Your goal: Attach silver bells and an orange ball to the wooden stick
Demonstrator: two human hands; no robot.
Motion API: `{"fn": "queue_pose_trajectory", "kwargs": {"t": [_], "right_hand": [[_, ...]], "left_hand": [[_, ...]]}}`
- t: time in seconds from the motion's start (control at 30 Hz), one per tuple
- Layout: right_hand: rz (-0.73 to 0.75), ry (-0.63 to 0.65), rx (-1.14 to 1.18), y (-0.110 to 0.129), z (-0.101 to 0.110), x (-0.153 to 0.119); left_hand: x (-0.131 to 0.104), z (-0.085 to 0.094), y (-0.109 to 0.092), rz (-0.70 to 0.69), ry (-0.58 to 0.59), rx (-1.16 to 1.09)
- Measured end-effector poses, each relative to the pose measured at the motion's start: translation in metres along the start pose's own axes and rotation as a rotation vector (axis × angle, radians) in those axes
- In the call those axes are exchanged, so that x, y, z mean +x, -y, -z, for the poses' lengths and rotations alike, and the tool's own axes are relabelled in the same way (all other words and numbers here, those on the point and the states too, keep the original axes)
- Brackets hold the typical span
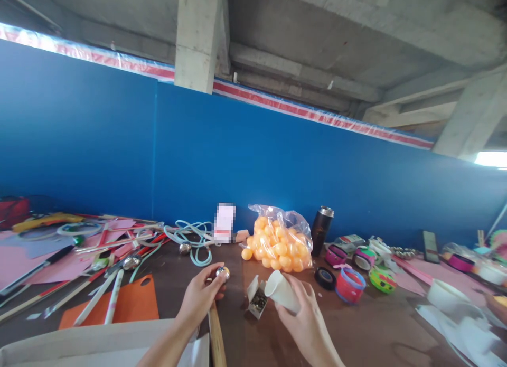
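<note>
My left hand (203, 295) pinches a shiny silver ball (223, 273) between thumb and fingers, above the dark table near the top of a wooden stick (216, 335). My right hand (303, 314) is wrapped round a white paper cup (282, 292), which is tilted with its mouth toward the left. Just left of the cup's mouth, a small open box (255, 308) holds many small dark metallic pieces. Behind both hands stands a clear plastic bag of orange balls (280, 245), one orange ball (246, 254) lying at its left edge.
A black bottle (322, 229) and rolls of colourful tape (350, 285) are right of the bag. Cables (198, 245), an orange sheet (130, 303), sticks and pink paper cover the left. A white tray (95, 338) lies at the front left; a blue partition (237, 156) rises behind.
</note>
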State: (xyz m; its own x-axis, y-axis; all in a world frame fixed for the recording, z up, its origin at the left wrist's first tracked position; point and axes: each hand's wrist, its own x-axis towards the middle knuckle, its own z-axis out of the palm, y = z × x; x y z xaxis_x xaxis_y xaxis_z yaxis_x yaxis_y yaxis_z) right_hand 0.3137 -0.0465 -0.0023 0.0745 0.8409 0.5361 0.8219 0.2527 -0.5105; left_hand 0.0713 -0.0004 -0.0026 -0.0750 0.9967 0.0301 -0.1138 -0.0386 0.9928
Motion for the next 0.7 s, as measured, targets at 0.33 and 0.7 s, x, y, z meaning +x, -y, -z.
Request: {"fn": "queue_pose_trajectory", "kwargs": {"t": [0.33,0.7], "right_hand": [[-0.092,0.065,0.1,-0.0049,-0.0001,0.0005],[-0.066,0.036,0.073,-0.0029,-0.0076,0.0011]], "left_hand": [[0.0012,0.0005,0.0023,-0.001,0.01,-0.008],[0.002,-0.0008,0.0037,-0.005,0.01,-0.008]]}}
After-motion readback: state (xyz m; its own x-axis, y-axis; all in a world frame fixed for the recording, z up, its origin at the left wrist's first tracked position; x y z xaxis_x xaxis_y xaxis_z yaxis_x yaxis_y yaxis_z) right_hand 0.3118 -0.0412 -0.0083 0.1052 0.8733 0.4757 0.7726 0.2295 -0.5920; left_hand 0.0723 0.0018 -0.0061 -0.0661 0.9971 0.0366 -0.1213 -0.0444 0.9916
